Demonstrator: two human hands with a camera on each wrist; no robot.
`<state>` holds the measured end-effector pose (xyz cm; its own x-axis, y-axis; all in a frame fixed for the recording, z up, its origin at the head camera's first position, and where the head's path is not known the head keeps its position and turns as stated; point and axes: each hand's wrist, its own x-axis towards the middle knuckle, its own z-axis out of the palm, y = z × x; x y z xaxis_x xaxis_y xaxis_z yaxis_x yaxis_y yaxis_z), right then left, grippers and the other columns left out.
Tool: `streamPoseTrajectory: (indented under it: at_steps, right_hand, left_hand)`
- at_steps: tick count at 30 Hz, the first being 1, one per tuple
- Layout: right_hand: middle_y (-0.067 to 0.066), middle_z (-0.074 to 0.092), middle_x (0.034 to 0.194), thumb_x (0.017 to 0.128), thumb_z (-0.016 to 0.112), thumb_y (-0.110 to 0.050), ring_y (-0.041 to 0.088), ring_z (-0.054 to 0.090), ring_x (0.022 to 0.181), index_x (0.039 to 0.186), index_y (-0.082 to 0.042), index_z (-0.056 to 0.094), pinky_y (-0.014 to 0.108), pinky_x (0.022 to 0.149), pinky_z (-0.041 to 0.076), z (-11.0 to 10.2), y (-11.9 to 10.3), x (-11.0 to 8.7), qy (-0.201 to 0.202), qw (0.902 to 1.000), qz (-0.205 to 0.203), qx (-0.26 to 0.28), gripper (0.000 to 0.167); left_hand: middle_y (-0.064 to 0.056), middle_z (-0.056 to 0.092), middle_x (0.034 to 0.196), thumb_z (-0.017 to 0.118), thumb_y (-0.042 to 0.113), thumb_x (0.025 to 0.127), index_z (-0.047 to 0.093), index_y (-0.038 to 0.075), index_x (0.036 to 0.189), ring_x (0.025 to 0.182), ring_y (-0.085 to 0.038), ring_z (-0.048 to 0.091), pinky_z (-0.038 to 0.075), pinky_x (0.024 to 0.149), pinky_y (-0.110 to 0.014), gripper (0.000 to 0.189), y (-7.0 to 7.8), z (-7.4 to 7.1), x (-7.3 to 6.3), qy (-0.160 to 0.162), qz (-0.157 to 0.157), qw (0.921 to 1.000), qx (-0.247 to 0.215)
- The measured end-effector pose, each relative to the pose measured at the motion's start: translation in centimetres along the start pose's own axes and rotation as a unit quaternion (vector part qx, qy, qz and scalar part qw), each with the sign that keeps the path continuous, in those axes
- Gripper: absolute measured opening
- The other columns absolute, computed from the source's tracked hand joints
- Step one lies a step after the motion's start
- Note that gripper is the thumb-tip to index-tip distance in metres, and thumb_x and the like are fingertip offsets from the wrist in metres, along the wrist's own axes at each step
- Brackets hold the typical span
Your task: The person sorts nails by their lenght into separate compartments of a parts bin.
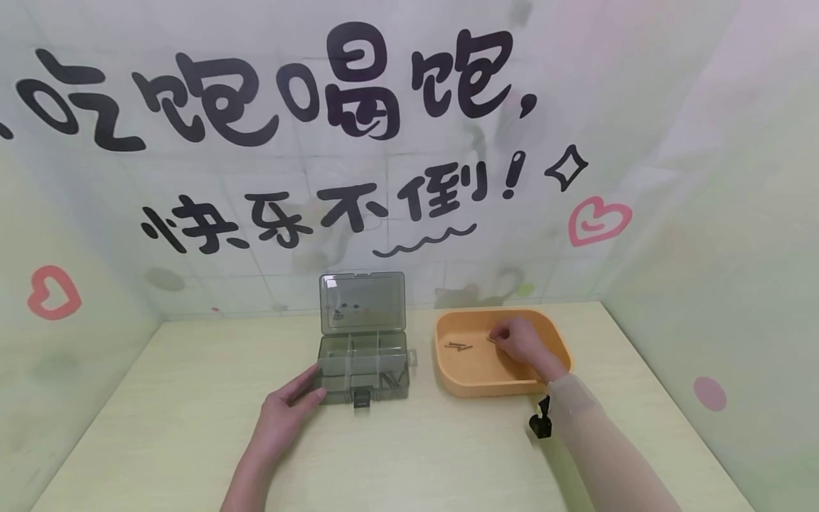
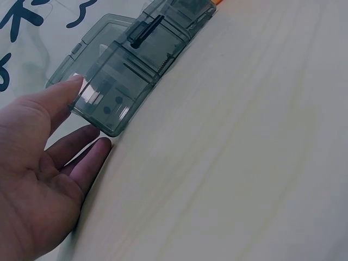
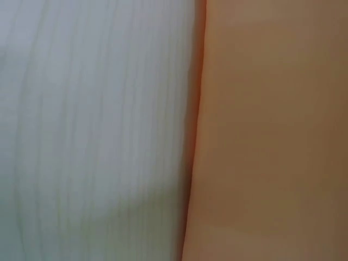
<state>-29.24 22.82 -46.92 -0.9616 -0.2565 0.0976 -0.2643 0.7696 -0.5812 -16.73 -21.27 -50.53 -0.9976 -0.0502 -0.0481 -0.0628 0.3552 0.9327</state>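
Observation:
A grey see-through compartment box (image 1: 348, 380) stands on the table with its lid (image 1: 362, 304) raised. Several screws (image 1: 392, 379) lie in its front right compartment. My left hand (image 1: 281, 416) rests at the box's left side; in the left wrist view the thumb (image 2: 68, 89) touches the upper corner and relaxed fingers lie lower down. Inside the orange tray (image 1: 470, 390), my right hand (image 1: 521, 345) pinches a small screw (image 1: 490, 340) at its fingertips. Several loose screws (image 1: 458, 346) lie on the tray floor to the left. The right wrist view shows tray and table but no fingers.
A pale wood-grain table (image 1: 416, 462) carries the box and, to its right, the tray. A small black clip-like piece (image 1: 540, 423) shows by the right wrist, in front of the tray. Behind stands a wall (image 1: 224, 284) with black lettering.

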Motion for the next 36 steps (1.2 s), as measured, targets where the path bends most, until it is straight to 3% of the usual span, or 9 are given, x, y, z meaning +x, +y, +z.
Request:
streamPoseTrajectory:
  at_steps: [12,22,30,36]
  right_hand:
    - [0.010,0.075,0.103,0.096,0.071,-0.008,0.021,0.064,0.089,0.103,-0.001,0.078,0.043,0.086,0.058,-0.2,-1.5,-0.2,-0.025,0.9981,0.048,0.030,0.012]
    - [0.015,0.075,0.102,0.093,0.066,0.004,0.030,0.069,0.096,0.103,0.003,0.077,0.043,0.086,0.059,0.5,-4.4,-0.3,-0.006,0.9969,-0.027,0.074,0.015]
    - [0.013,0.076,0.100,0.092,0.069,0.003,0.027,0.070,0.093,0.103,0.002,0.077,0.039,0.082,0.060,0.9,-6.3,-0.3,-0.006,0.9951,-0.026,0.096,0.014]
    - [0.018,0.075,0.103,0.094,0.067,0.004,0.029,0.072,0.089,0.107,0.005,0.075,0.037,0.077,0.062,1.1,-7.8,-0.4,-0.029,0.9903,-0.022,0.134,0.016]
  left_hand:
    - [-0.016,0.046,0.155,0.070,0.034,0.099,0.049,0.012,0.153,0.142,-0.034,0.045,0.037,0.114,-0.042,0.062,0.1,0.0,-0.1,0.000,-0.006,1.0000,-0.006]
    - [-0.015,0.046,0.156,0.070,0.035,0.099,0.049,0.013,0.153,0.143,-0.034,0.044,0.037,0.115,-0.044,0.061,0.1,0.0,-0.1,0.000,-0.005,1.0000,-0.003]
    - [-0.015,0.045,0.157,0.070,0.034,0.099,0.049,0.012,0.153,0.143,-0.033,0.044,0.038,0.114,-0.042,0.062,0.0,0.1,-0.1,0.001,-0.009,0.9999,-0.005]
    - [-0.015,0.046,0.156,0.070,0.035,0.099,0.049,0.013,0.153,0.143,-0.033,0.044,0.038,0.114,-0.042,0.062,0.2,0.0,-0.1,0.001,-0.007,0.9999,-0.007]
